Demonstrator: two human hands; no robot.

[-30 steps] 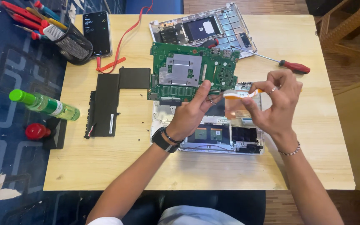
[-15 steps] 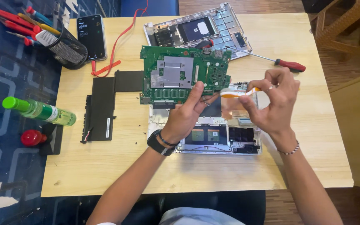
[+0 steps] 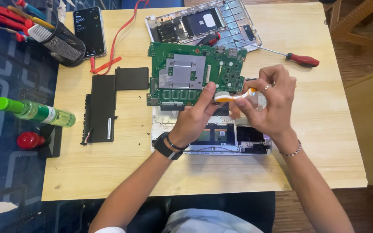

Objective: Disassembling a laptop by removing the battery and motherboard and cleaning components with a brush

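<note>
Pinching orange ribbon cable (image 3: 234, 97) between left hand (image 3: 195, 118) and right hand (image 3: 268, 103); motherboard (image 3: 195, 73) and battery (image 3: 109, 101) already out, laptop base (image 3: 221, 138) partly stripped.

Light wooden table (image 3: 324, 129), pale grain, fills the centre of the view; its edges run out toward 12 o'clock and 3 o'clock. From 7 to 11 o'clock: dark blue patterned carpet (image 3: 5, 172) with pale line motifs. From 1 to 5 o'clock: brown wood-plank floor (image 3: 368, 207). At 1 o'clock, part of a wooden chair frame (image 3: 359, 21). Light even and diffuse, soft shadows only.
</note>
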